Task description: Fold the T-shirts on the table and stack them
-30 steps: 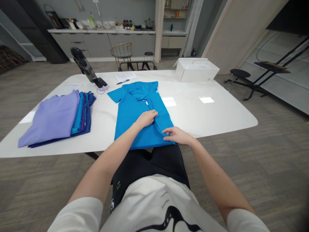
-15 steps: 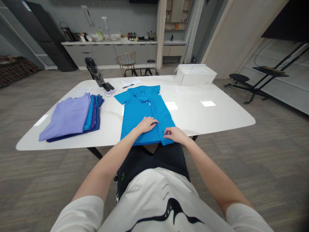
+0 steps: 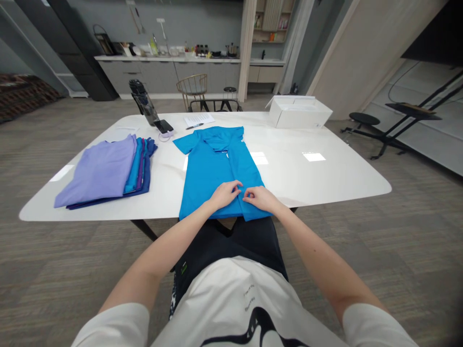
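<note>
A: Where is the blue shirt (image 3: 208,173) at this moment?

B: It lies flat on the white worktop (image 3: 347,178), in the middle part. The collar is toward the far side, and the hem reaches the near edge.

A: Is it folded in some place?

B: Yes, on the right. A long strip of that side is turned inward over the front, from the shoulder down to the hem. On the left, the short sleeve is spread outward.

A: And how are the hands?

B: The left hand (image 3: 224,195) is on the cloth, near the inner edge of the strip, with the fingers bent and close together. The right hand (image 3: 260,198) is just beside it, over the strip, and its thumb and fingers make a narrow shape, like a pinch. Whether some cloth is between the fingertips, I cannot tell.

A: Which other things are around?

B: To the left there is a pile of folded clothes (image 3: 136,168). A lavender garment (image 3: 103,166) is on the top, and blue, purple and navy edges show under it. Behind the pile stands a bottle (image 3: 147,107) with a black lid, and a phone (image 3: 164,126) is near its base. A pen (image 3: 194,126) lies just beside a printed sheet (image 3: 200,118). At the far right side is a white box (image 3: 300,115).
</note>
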A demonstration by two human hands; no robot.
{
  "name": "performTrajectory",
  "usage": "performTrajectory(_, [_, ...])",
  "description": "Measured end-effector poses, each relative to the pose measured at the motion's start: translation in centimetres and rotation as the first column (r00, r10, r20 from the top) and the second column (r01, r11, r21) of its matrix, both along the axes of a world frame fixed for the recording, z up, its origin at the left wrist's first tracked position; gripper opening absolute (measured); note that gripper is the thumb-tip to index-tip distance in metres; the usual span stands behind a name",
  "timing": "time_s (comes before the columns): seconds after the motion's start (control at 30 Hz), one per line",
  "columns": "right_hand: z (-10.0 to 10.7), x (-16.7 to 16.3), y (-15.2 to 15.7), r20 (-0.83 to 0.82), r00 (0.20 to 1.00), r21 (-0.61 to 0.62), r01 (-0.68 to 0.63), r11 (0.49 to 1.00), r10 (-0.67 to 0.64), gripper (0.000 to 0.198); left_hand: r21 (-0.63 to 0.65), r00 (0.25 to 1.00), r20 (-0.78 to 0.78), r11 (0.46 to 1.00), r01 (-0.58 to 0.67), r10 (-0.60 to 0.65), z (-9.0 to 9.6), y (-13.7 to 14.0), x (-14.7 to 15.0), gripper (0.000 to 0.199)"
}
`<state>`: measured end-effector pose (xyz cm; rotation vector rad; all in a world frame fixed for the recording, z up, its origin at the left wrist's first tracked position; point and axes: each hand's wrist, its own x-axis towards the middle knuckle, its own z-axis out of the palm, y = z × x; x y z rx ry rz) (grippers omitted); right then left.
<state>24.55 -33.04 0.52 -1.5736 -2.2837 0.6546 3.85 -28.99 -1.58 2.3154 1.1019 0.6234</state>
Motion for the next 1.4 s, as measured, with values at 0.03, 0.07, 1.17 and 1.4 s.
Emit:
performTrajectory(0.03, [-0.2,0.1,0.7,0.01,1.0,0.025,0.015,1.0,-0.015,0.011,-0.003,1.0,-0.014,1.0,-0.024,0.024,0.0,0.1,-0.1,0.024])
performTrajectory(0.07, [-0.4,0.1,1.5,0.017,1.0,0.059,0.024,0.998,-0.025,0.013,0.004,0.998,-0.034,0.999,-0.052,0.052,0.1,0.3,-0.2,0.024])
performTrajectory(1.17, [-2.7,-15.3,40.9,0.11,0.994,0.26,-0.003,0.966,-0.026,0.028,0.291,0.643,-0.366,0.74,-0.607,0.672,0.0,31.0,-15.7,0.038])
performTrajectory(1.4, [-3.4,-19.1,46.4,0.057,0.994,0.16,0.086,0.983,-0.096,0.036,0.135,0.488,-0.411,0.58,-0.803,0.771,0.4,33.8,-18.8,0.034])
